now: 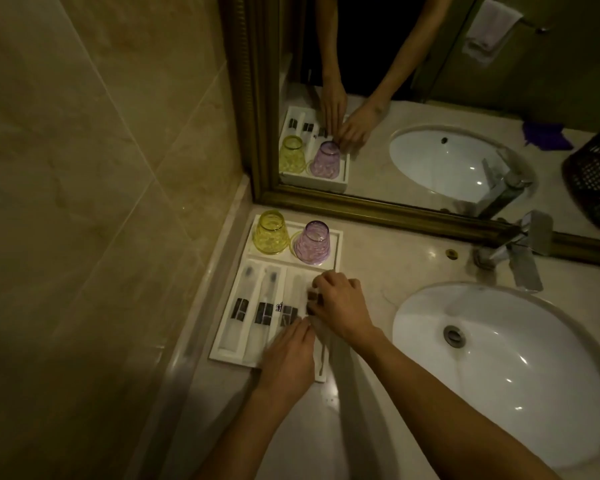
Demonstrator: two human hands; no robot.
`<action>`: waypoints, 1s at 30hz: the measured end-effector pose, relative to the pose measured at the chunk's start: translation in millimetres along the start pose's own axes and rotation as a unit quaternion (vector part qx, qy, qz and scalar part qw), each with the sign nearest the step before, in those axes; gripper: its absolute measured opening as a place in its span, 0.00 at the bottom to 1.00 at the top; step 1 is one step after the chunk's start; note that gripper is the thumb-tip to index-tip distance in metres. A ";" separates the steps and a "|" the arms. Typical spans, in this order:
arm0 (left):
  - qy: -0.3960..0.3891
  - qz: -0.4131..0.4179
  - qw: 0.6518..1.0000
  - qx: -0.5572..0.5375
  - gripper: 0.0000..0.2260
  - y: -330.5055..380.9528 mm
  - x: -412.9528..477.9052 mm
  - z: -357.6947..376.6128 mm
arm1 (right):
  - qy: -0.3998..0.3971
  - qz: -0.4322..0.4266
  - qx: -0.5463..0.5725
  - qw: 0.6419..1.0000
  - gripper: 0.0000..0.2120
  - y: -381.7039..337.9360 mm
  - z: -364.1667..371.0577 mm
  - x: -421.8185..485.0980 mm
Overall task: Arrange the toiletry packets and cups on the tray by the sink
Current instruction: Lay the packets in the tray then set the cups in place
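The right hand curls its grip over the right-most toiletry packet, fingers bent down and pinched on the packet's upper half near its dark label; the hand hides the contact itself, so the pinch is a judgement from the finger pose. The left hand lies flat just below and to the left, fingers straight and together, pressing on the lower end of the same packet or its neighbour; which one cannot be told, and nothing is gripped. The packet's long axis runs away from the person, toward the mirror, parallel to the three other packets lined up side by side to its left. So the packet lies directly under both hands, with the right hand nearer its far end and the left nearer its close end, and any straightening would likely be a small slide or turn along that line. All packets rest in the near section of a white tray on the pale stone table. In the tray's far section, two cups stand upside down, a yellow cup on the left and a purple cup beside it, close or touching. The oval sink lies well to the right.
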State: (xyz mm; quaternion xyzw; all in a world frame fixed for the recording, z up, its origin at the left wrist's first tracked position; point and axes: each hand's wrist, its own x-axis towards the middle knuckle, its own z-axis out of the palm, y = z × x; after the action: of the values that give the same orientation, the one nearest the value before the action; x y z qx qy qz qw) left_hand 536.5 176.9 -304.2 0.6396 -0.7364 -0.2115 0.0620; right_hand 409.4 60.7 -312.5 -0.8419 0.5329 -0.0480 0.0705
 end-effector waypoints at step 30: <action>0.011 -0.071 0.997 0.028 0.30 -12.7 -38.3 -6.0 | -0.098 -0.099 -0.024 0.990 0.09 -32.3 -7.6 -83.3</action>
State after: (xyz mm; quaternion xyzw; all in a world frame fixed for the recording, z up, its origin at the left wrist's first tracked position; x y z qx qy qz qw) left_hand 557.0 211.4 -296.8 0.6937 -0.6943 -0.1881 0.0369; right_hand 401.4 149.1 -299.9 -0.8928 0.4380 0.0412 0.0970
